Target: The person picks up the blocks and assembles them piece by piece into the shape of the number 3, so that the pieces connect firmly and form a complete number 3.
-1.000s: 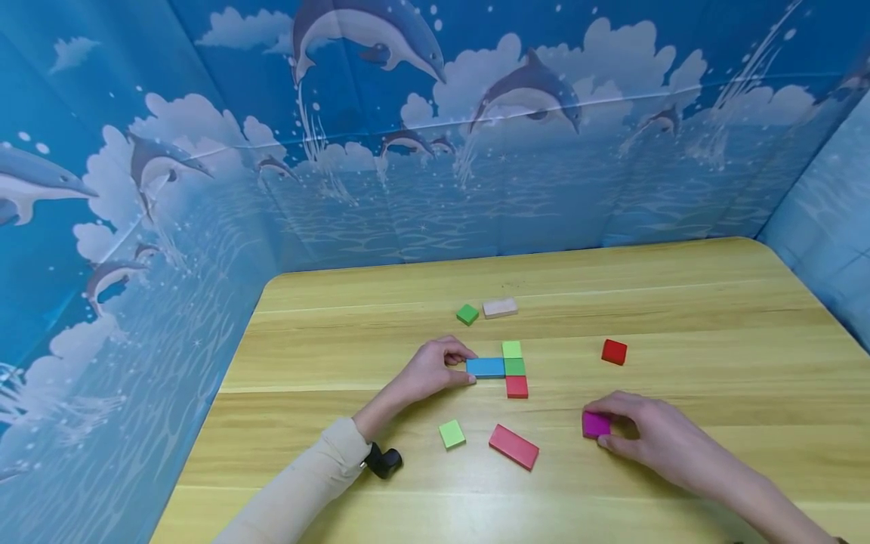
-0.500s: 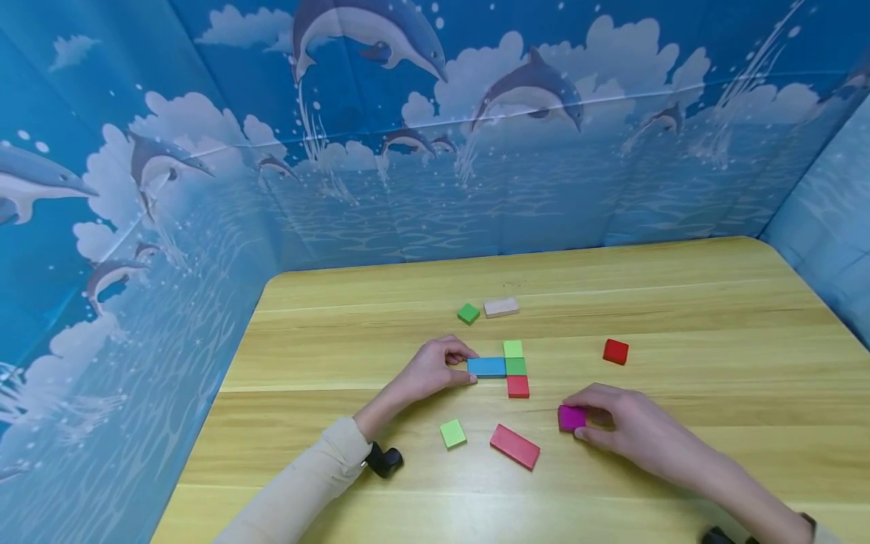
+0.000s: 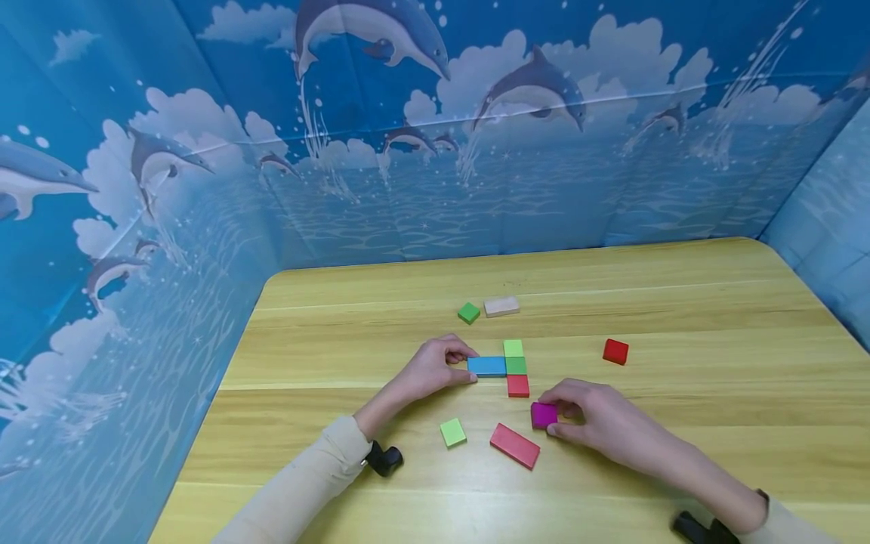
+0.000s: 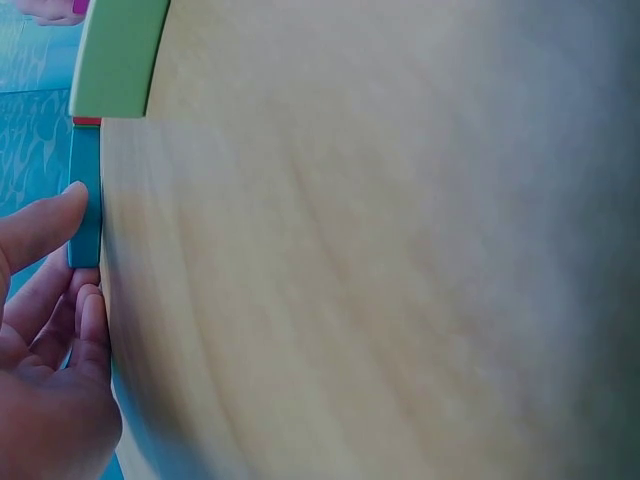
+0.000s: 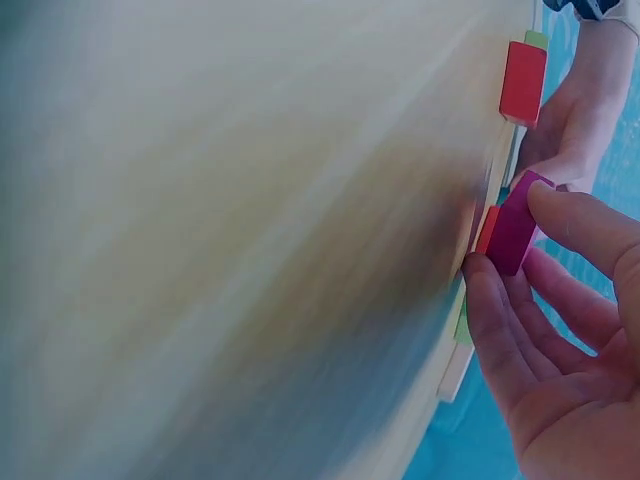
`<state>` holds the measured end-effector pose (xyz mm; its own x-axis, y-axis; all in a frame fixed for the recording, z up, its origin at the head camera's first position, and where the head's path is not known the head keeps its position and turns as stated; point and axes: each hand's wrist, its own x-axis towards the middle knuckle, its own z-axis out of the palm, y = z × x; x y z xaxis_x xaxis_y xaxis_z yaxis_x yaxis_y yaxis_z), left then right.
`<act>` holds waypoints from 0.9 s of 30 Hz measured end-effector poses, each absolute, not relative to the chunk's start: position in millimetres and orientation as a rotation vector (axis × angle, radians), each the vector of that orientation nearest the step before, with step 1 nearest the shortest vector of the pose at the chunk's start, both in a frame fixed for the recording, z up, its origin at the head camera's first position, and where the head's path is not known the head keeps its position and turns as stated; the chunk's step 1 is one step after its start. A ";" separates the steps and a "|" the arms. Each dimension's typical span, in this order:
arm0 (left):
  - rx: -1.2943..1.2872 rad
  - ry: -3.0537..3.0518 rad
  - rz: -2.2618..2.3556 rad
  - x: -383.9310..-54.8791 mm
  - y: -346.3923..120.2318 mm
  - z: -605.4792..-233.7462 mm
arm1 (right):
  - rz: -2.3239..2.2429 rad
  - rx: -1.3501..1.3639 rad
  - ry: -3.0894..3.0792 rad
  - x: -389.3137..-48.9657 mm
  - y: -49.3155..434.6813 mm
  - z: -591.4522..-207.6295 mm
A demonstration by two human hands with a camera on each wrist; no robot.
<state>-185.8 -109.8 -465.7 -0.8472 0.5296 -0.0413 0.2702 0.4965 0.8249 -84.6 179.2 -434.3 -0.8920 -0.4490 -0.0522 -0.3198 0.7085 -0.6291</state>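
Note:
My left hand pinches the left end of a blue rectangular block, thumb on its near side and fingers at its far side. The blue block's right end meets a column of small square blocks: light green at the far end, green in the middle, red nearest. My right hand pinches a purple block between thumb and fingers, just right of and nearer than the red square. In the right wrist view the purple block is tilted, with the thumb on one face.
Nearer on the wooden table lie a light green square block and a red rectangular block. Farther back are a green block and a pale wooden block. A red block lies to the right. Dolphin-print curtains surround the table.
My right hand has moved left with the purple block, bringing it close to the red square. My left hand has stayed at the blue block.

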 end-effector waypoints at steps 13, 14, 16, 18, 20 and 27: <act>0.676 2.455 1.280 -185.8 -109.9 -466.2 | -0.906 -0.631 2.770 -87.8 156.6 -434.8; 0.676 2.455 1.279 -185.8 -109.8 -466.3 | -0.901 -0.625 2.777 -87.6 155.2 -435.1; 0.675 2.455 1.275 -185.7 -109.6 -466.5 | -0.893 -0.614 2.791 -86.9 152.5 -436.0; 0.672 2.455 1.272 -185.4 -109.4 -466.2 | -0.877 -0.605 2.812 -86.3 150.0 -437.1; 0.668 2.456 1.270 -184.9 -109.2 -465.4 | -0.862 -0.597 2.833 -86.0 147.9 -438.2; 0.659 2.468 1.255 -184.4 -108.7 -463.9 | -0.834 -0.586 2.856 -85.9 144.9 -439.2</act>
<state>-184.4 -108.7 -463.9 -0.8519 0.5211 -0.0526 0.2645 0.5148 0.8155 -85.9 144.9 -439.2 -0.9195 -0.3931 0.0032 -0.3331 0.7746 -0.5376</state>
